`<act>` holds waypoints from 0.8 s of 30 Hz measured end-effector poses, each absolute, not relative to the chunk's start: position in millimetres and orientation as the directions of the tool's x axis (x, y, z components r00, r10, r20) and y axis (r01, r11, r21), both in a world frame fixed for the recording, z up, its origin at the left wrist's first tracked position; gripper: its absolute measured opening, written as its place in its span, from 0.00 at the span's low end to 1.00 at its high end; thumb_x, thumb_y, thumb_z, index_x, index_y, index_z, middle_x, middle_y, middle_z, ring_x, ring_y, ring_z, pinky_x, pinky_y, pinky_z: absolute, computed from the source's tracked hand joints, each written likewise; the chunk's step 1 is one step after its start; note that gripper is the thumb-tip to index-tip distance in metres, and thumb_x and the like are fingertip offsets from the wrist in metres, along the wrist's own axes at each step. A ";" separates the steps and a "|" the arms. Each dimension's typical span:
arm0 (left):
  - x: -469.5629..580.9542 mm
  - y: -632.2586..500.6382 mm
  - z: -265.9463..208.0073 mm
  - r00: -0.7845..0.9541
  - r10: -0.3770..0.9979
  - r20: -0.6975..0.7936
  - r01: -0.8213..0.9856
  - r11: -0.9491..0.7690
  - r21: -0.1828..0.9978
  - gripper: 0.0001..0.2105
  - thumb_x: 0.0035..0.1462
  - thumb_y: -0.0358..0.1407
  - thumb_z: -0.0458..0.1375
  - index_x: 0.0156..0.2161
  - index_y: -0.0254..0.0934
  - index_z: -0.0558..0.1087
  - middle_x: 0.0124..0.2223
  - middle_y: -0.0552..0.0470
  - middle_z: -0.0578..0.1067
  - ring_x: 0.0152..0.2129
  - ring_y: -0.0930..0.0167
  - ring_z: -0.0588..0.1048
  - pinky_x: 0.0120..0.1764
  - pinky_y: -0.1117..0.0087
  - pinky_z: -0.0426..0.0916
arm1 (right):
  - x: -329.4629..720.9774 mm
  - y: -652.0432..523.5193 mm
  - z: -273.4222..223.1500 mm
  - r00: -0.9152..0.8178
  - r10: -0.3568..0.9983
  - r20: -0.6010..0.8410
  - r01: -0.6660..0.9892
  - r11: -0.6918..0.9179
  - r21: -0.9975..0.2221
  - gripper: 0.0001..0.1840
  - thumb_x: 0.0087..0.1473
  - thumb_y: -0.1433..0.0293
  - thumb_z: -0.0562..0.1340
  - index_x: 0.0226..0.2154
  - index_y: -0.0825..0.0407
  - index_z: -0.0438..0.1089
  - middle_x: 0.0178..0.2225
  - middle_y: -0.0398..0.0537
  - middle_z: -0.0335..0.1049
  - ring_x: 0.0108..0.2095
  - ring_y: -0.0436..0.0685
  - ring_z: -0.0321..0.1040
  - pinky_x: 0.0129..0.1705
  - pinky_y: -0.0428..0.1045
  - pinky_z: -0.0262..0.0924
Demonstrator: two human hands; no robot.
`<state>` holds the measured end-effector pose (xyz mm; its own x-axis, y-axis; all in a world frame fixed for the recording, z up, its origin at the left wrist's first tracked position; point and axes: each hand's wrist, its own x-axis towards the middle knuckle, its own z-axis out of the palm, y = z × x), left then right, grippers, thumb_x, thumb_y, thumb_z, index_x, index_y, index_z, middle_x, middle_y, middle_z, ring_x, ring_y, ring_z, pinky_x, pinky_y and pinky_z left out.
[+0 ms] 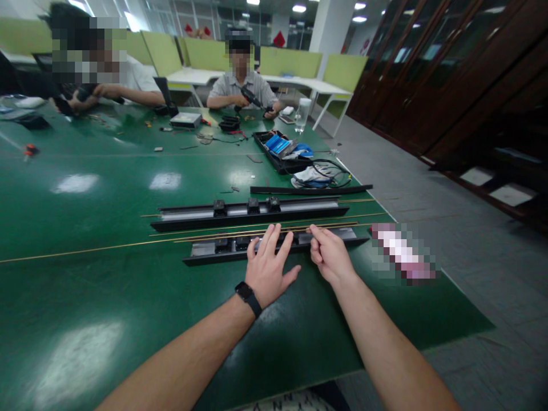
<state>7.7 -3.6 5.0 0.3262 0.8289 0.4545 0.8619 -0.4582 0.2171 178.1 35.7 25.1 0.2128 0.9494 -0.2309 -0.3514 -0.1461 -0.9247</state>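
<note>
My left hand (269,265) is open, its fingers spread and reaching over the nearer black rail (214,260) and the thin brass-coloured rods (205,237) above it. Thumb and forefinger of my right hand (331,255) are pinched together on one of these rods, near the rail's right part; the other fingers curl in. Small black blocks (221,244) sit inside the nearer rail, partly hidden by my hands. Just behind lies a second black rail (188,224) with three black blocks (253,205) in its channel. One long rod runs out to the left.
Behind the rails lie a black strip (310,190), pale gloves (319,174) with a cable, and a black tray (274,154) of blue packets. A blurred pink item (402,251) is at the right edge. Two people sit across the green table (107,211); one holds a power drill (250,96).
</note>
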 end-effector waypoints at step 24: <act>7.5 -3.2 2.8 0.322 0.820 0.474 0.862 -0.460 0.212 0.35 0.59 0.52 0.57 0.68 0.43 0.59 0.72 0.43 0.51 0.69 0.57 0.51 0.62 0.51 0.50 | 178.6 35.5 25.1 0.212 0.948 -0.239 -0.326 -0.162 -0.931 0.19 0.46 0.58 0.73 0.33 0.55 0.71 0.14 0.35 0.61 0.08 0.42 0.49 0.09 0.39 0.37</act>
<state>7.5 -3.2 2.8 0.3216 0.8199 0.4736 0.8621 -0.4604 0.2117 178.6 35.5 25.1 0.2116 0.9477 -0.2391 -0.3261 -0.1622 -0.9313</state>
